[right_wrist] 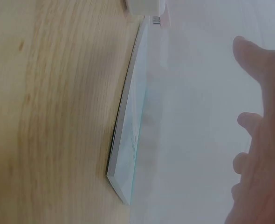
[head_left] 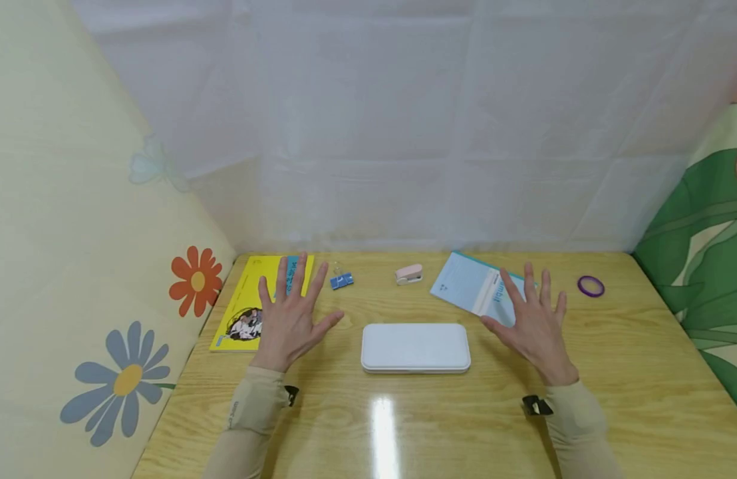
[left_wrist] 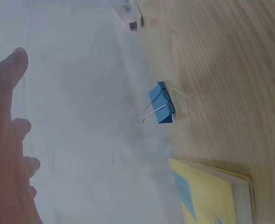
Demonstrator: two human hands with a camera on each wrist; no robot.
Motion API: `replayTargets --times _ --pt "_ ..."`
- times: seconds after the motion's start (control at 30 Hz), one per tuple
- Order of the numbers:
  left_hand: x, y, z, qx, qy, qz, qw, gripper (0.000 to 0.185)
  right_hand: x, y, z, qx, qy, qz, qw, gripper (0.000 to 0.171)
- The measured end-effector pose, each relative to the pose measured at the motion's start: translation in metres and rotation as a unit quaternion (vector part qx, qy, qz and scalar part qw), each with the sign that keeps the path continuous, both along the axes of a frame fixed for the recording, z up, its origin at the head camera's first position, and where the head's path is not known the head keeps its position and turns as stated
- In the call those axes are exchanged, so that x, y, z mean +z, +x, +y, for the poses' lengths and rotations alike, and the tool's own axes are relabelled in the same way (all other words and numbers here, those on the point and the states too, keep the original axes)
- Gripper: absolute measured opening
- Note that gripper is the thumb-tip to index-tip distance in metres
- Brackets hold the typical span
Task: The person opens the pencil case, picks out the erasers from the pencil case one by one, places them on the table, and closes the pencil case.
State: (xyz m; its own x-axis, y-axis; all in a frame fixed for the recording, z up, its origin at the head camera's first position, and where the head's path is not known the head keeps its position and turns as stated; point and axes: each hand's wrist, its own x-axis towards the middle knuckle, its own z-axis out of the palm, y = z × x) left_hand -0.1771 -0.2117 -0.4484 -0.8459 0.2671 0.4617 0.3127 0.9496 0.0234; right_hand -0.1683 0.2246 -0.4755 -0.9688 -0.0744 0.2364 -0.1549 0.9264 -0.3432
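My left hand [head_left: 292,324] hovers with spread fingers, overlapping the yellow book [head_left: 244,303] in the head view. My right hand [head_left: 535,326] is likewise spread and holds nothing; it overlaps part of the light blue notebook [head_left: 464,283]. Between the hands lies a white pencil case [head_left: 415,348], its lid closed. A blue binder clip [head_left: 342,281] stands just beyond the left fingertips, and the left wrist view shows its wire handle. Farther back in the middle sits a small pink and white stapler [head_left: 409,273].
A purple ring [head_left: 590,286] lies at the right of the wooden table [head_left: 452,426]. White cloth [head_left: 368,133] hangs along the back edge. Flower-printed cloth [head_left: 75,266] borders the left side, and a leaf-patterned cloth [head_left: 718,266] the right.
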Motion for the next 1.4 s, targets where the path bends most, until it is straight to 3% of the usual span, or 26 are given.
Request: replayTargets --times 0.17,0.37,0.7,0.83,1.03,1.27,1.4 --pt "-0.001 0.000 0.001 -0.003 0.002 -0.013 0.9999 0.098 -0.002 0.000 0.000 -0.002 -0.003 0.001 1.000 0.096" --pt "-0.004 0.000 0.008 -0.015 0.017 -0.069 0.9974 0.092 -0.003 -0.001 0.000 0.004 -0.008 0.007 1.000 0.097" --pt "-0.013 0.001 0.032 -0.086 0.069 -0.169 0.9793 0.105 0.000 -0.001 -0.007 0.016 -0.009 -0.005 1.000 0.095" --pt "-0.015 0.002 0.041 -0.102 0.082 -0.221 0.9665 0.111 0.000 -0.001 -0.010 0.022 -0.011 -0.011 1.000 0.094" --pt "-0.019 0.005 0.051 -0.119 0.102 -0.301 0.9406 0.122 -0.001 0.000 -0.011 0.026 -0.012 -0.019 0.999 0.094" --pt "-0.023 0.005 0.056 -0.152 0.106 -0.359 0.9149 0.127 -0.002 0.000 -0.012 0.027 -0.013 -0.021 0.999 0.093" --pt "-0.026 0.007 0.057 -0.155 0.098 -0.381 0.9061 0.124 -0.002 0.000 -0.012 0.027 -0.012 -0.020 0.999 0.093"
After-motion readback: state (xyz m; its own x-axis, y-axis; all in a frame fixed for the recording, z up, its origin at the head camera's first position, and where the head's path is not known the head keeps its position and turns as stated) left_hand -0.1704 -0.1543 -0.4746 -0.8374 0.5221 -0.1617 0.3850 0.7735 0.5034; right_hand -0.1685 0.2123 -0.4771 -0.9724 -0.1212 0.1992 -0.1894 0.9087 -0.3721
